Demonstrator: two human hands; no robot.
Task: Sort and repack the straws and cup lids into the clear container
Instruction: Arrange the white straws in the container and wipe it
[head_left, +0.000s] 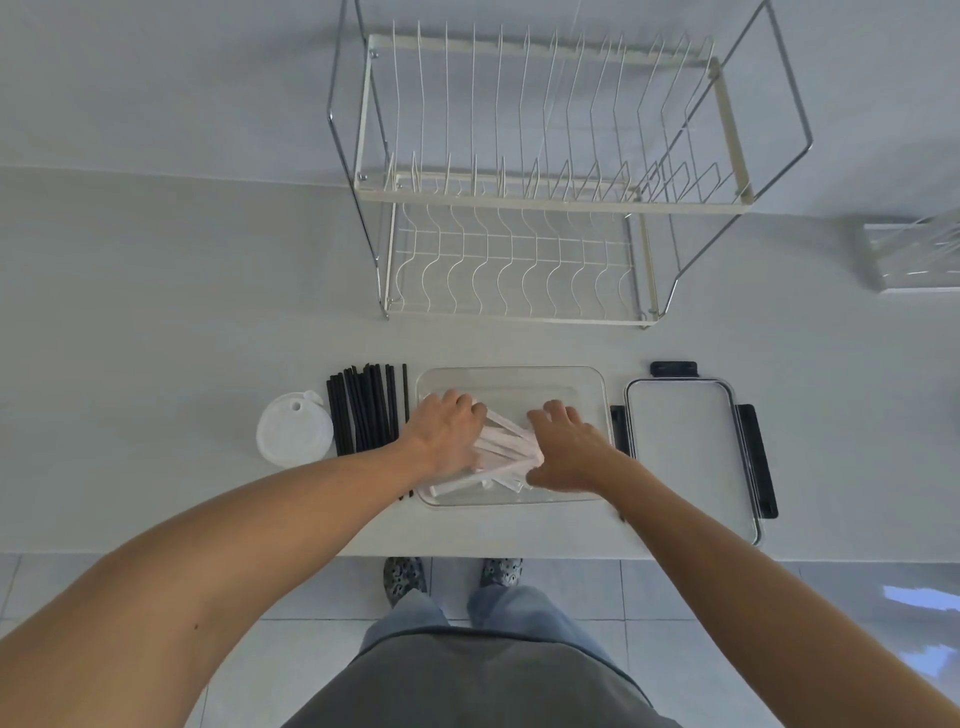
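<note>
White straws lie in a loose heap inside the container, long axes slanting from near-left to far-right — both hands sit right on them. Left hand curls over the heap's left end, right hand curls over its right; black straws and lids wait just left

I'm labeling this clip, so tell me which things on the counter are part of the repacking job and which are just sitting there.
Job: clear container, white straws, black straws, cup lids, container lid, left hand, right hand.
Lying about: dish rack, clear box at the right edge.
</note>
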